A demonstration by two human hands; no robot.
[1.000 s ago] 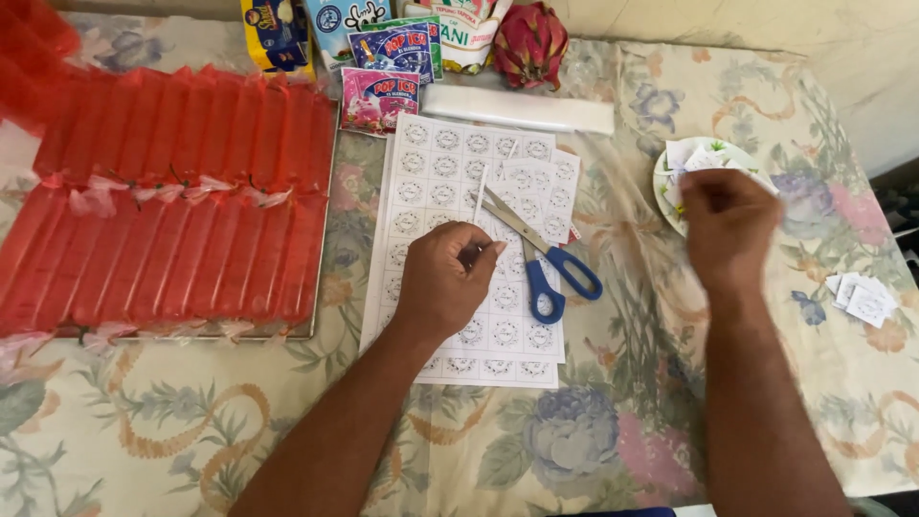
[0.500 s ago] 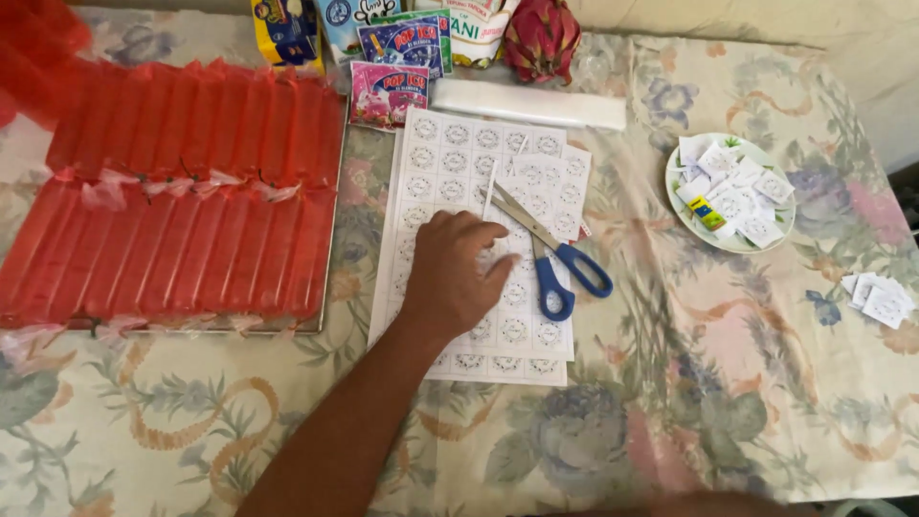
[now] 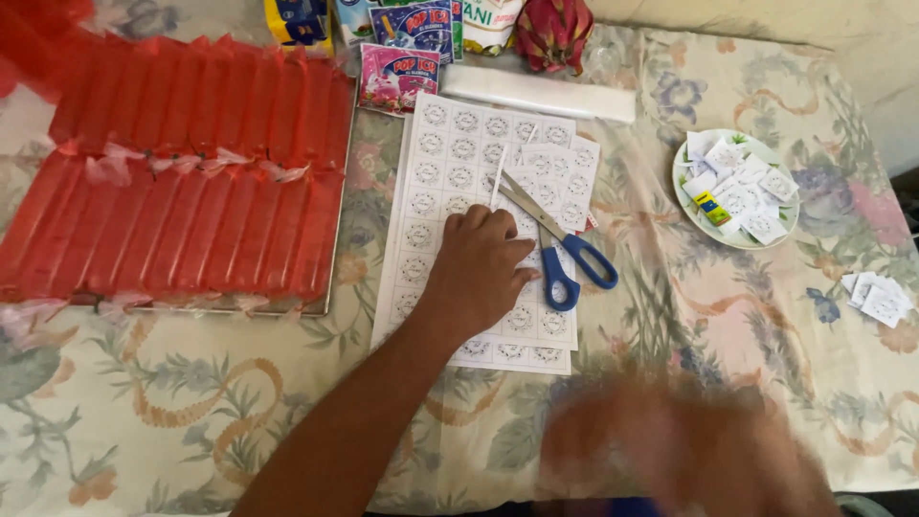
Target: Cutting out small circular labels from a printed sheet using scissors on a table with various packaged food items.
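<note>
While the left hand point(image 3: 476, 273) lies palm down with fingers spread loosely on the white sheet of printed round labels point(image 3: 450, 163), it grips nothing; it only presses the paper flat against the floral tabletop point(image 3: 191, 412). Just to the right of its knuckles, touching or nearly touching the fingertips, lie the blue-handled scissors point(image 3: 555, 251), also on the sheet. Their long axis runs on a diagonal: the closed blades point up and to the left, away from the person, and the two handle loops sit lower and to the right, toward the open side of the tabletop. The handles therefore face the right hand's side, not the left's. The right hand point(image 3: 689, 450) shows only as a blurred shape low in the view, near the person's body and well apart from the scissors; whether it is open or closed, or holds anything, cannot be told from the blur. By position the left hand is far nearer the scissors, but it meets the blade end. A narrow cut strip of paper point(image 3: 498, 182) stands just above the left fingers. Further right sits a small plate point(image 3: 682, 188) heaped with cut label squares, and a few more squares point(image 3: 876, 297) lie near the tabletop's right edge. Left of the sheet, a tray point(image 3: 325, 278) carries rows of red filled plastic tubes point(image 3: 182, 182).
</note>
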